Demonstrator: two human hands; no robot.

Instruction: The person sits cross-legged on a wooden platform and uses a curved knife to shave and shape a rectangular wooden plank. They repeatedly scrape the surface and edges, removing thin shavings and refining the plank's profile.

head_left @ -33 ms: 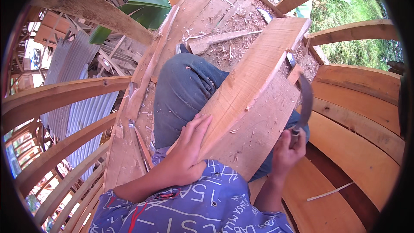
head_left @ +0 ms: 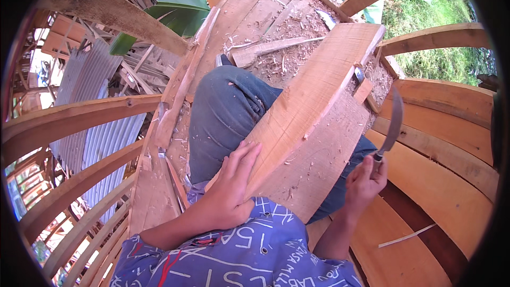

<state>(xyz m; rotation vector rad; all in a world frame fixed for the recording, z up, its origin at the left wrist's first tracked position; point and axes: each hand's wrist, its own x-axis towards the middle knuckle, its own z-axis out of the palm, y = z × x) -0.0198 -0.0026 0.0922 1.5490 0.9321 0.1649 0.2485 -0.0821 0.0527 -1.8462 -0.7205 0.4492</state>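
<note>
A wide pale wooden plank lies slanted across my lap, over my jeans-clad knee. My left hand presses flat on the plank's near left edge, fingers spread. My right hand is closed around the handle of a long curved blade, held upright just off the plank's right edge. The blade's tip points away from me and does not touch the wood.
I sit inside a curved wooden hull frame, with ribs on the left and side planks on the right. Wood chips and a loose slat cover the floorboards ahead. Corrugated metal sheets lie beyond the left ribs.
</note>
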